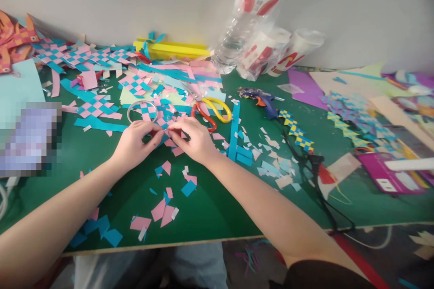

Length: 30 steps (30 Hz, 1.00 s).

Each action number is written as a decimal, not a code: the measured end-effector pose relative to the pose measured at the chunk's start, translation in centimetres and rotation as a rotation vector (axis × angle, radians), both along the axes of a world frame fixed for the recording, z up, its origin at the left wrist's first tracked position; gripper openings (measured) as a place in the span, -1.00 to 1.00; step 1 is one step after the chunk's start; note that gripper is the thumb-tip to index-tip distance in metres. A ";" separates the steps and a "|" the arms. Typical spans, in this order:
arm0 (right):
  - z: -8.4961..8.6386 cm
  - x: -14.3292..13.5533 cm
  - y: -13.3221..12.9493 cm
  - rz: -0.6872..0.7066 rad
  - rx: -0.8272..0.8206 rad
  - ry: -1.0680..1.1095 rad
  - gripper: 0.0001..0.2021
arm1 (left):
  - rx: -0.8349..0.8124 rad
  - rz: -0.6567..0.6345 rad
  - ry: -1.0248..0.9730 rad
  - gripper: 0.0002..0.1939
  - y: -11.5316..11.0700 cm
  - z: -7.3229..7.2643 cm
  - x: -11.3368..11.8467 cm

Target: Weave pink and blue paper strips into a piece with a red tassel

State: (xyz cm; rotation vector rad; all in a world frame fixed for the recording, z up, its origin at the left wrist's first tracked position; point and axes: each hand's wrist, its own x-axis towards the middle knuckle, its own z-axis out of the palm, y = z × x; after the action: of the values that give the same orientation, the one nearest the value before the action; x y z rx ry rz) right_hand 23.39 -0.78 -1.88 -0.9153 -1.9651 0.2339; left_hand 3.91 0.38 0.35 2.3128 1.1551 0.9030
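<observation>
My left hand (137, 142) and my right hand (193, 139) meet over the table, fingertips pinched close together. Between them is a tiny pale bit, too small to name. Right behind and under the fingertips lies a pink and blue woven paper piece (165, 122), partly covered by my hands. A roll of clear tape (142, 111) lies just beyond my left hand. Scissors (217, 109) with red and yellow handles rest beyond my right hand, blades pointing away. Another woven paper fish shape (93, 107) is to the left.
Paper scraps (166, 212) litter the green table (217, 207). A blue glue gun (266, 104) with a black cord lies right. Wrapped paper cups (261, 52) lean on the wall, near a yellow tray (176, 49). A blurred phone-like object (30, 137) stands left.
</observation>
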 end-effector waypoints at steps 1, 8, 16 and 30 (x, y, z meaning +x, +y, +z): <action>0.0 0.0 0.0 0.005 0.003 -0.002 -0.92 | -0.006 0.001 0.003 -0.77 0.0 0.0 0.0; 0.0 -0.1 -0.1 0.005 -0.051 -0.031 -0.91 | -0.023 -0.012 0.015 -0.75 0.0 0.1 0.0; 0.0 -0.1 0.0 0.021 -0.042 -0.039 -0.89 | -0.008 -0.022 0.014 -0.77 0.1 -0.1 0.0; -0.1 0.0 -0.2 0.034 -0.036 -0.031 -0.91 | -0.056 -0.008 0.013 -0.75 0.0 -0.2 0.1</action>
State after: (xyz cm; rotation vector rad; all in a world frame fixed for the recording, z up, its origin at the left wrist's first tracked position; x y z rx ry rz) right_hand 23.37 -0.98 -1.98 -0.9145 -2.0121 0.2764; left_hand 3.99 0.37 0.15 2.2801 1.1609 0.8434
